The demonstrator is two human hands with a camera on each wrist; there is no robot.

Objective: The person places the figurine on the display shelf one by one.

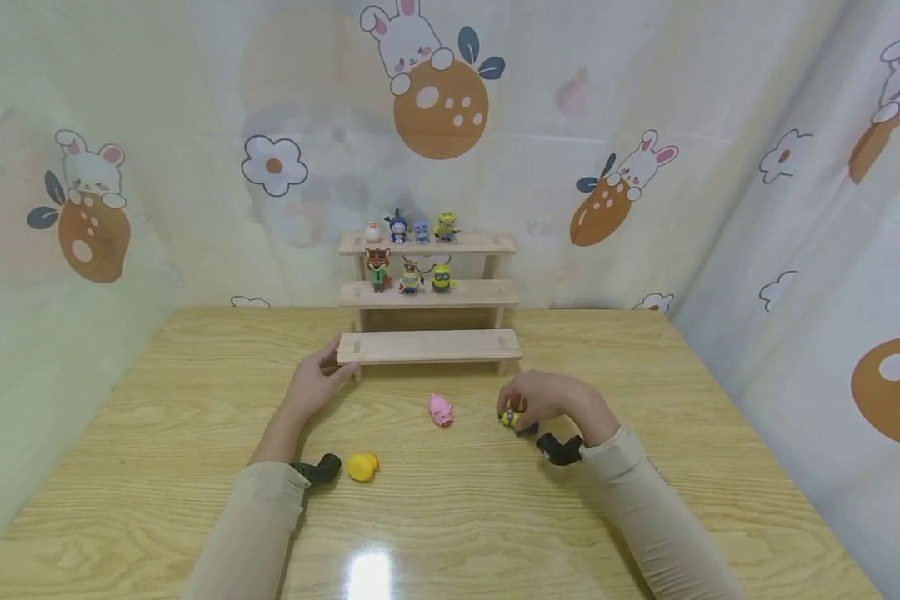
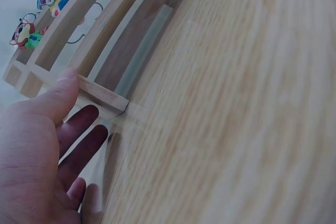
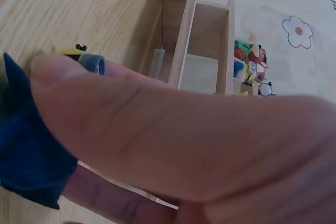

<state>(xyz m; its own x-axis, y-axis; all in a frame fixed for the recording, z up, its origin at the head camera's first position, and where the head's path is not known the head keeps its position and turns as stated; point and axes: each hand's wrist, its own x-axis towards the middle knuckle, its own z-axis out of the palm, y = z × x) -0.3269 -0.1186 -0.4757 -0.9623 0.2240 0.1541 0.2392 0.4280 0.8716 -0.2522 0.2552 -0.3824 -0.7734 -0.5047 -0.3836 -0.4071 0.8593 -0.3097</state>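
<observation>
My right hand pinches a yellow minion figurine low over the table, right of a pink pig toy. In the right wrist view, the thumb covers much of the figurine; a grey goggle and a dark blue part show around it. At the left end of a three-step wooden shelf, my left hand rests its thumb against the lowest step, its other fingers extended loosely beside the end. A yellow duck toy lies near the left wrist.
On the top step stand several small figurines, including a minion. The middle step carries a fox figurine and two minions. Behind the wooden table hangs a patterned curtain.
</observation>
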